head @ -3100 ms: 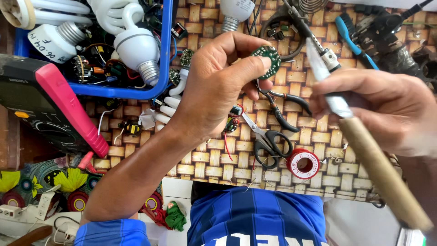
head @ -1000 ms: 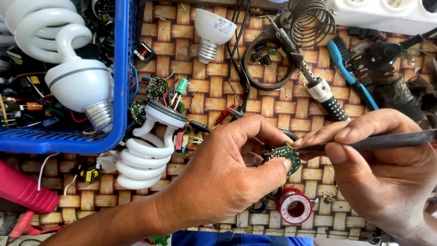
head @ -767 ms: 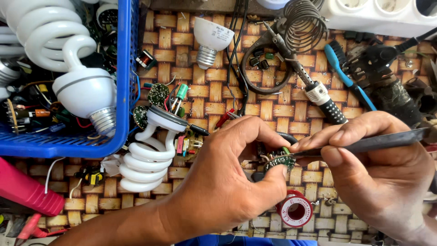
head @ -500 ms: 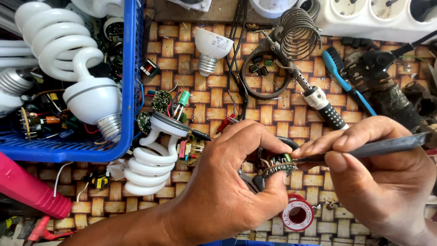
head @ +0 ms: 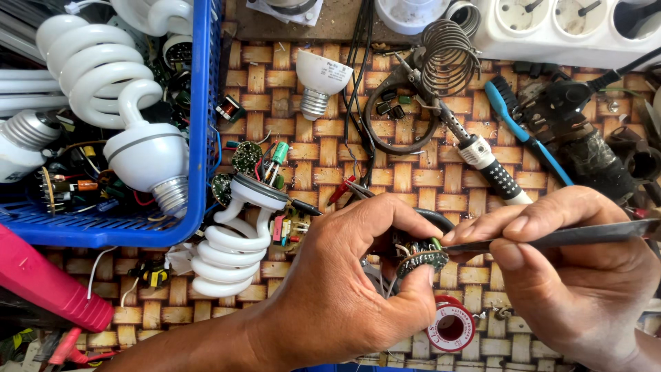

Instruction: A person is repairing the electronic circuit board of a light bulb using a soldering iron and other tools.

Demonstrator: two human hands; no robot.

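Observation:
My left hand [head: 344,289] pinches a small round circuit board [head: 421,259] by its edge, component side up, over the woven mat. My right hand [head: 578,275] grips a thin dark metal tool [head: 585,236], likely tweezers, whose tip touches the parts on the board. A red solder spool [head: 451,328] lies just under the board, between both hands. A spiral lamp tube with an exposed board [head: 237,241] lies left of my left hand.
A blue basket [head: 200,138] of spiral bulbs fills the upper left. A soldering iron [head: 482,155] rests by a coiled stand [head: 447,52]. A white bulb [head: 320,79], blue brush [head: 523,131], white socket strip [head: 571,24] and red tool [head: 48,282] surround the mat.
Both hands came down from the upper mat to its lower middle. The right hand swapped the wooden-handled soldering iron for the thin tool, whose tip now touches the board.

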